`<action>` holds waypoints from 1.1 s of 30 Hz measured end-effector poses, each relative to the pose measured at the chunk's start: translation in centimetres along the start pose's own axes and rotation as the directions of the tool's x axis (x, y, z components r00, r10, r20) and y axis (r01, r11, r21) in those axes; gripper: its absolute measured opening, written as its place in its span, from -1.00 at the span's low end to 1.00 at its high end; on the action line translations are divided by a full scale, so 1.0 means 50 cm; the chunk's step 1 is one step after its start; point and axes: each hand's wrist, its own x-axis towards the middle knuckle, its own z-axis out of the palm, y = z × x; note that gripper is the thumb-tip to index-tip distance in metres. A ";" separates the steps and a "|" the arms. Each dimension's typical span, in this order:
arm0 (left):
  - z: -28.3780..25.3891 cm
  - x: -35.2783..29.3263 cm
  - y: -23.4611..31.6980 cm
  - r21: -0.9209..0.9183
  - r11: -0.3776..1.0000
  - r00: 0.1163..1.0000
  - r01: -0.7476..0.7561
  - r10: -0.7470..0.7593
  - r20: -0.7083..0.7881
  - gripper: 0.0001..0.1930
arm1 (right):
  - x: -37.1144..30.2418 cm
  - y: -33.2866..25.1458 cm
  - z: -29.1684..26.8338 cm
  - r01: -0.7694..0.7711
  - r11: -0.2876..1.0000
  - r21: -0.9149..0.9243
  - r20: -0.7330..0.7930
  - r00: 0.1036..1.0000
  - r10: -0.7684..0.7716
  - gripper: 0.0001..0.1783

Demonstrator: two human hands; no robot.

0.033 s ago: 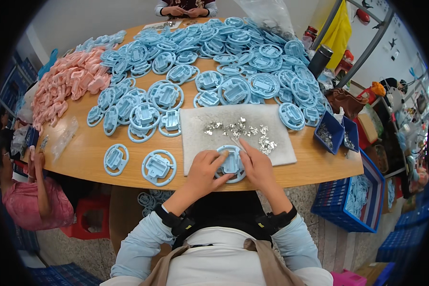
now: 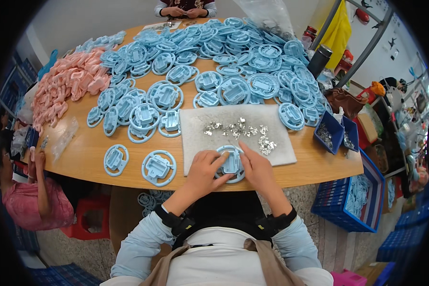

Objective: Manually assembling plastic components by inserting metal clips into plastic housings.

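A round light-blue plastic wheel part, with a boxy recess in its middle, lies on the front edge of a white foam mat. My left hand is closed on its left side, thumb low on the rim and fingers across the top. At its upper right, my right hand has its fingers pressed together; a thin pale sliver shows by the fingertips, too small to name. Small shiny metal pieces lie in loose clusters just beyond my hands on the mat.
Many blue wheel parts pile across the table's far side, with pink parts at left. Two single wheels lie left of the mat. Blue bins stand at right, a blue crate below. Co-workers sit left and opposite.
My right hand's fingertips have shifted very slightly at the wheel's upper edge. My left hand and the wheel stay in place.
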 end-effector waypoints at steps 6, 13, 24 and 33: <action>0.005 0.007 0.000 -0.043 0.997 0.997 0.064 -0.066 -0.047 -0.35 | -0.071 -0.031 0.006 0.015 0.950 -0.313 0.086 0.996 0.013 -0.53; 0.001 0.025 -0.002 -0.038 0.992 0.993 0.117 -0.115 0.038 -0.32 | -0.080 -0.045 0.013 0.024 0.916 -0.399 0.123 0.992 0.028 -0.48; 0.020 0.033 -0.027 -0.075 0.988 0.988 0.133 -0.126 0.084 -0.38 | -0.040 -0.091 0.018 0.041 0.860 -0.509 0.280 0.952 0.120 -0.53; -0.010 0.012 0.057 -0.389 0.894 0.970 0.223 -0.244 -0.007 -0.24 | -0.047 -0.019 -0.039 -0.156 0.953 0.259 -0.048 0.984 0.174 -0.57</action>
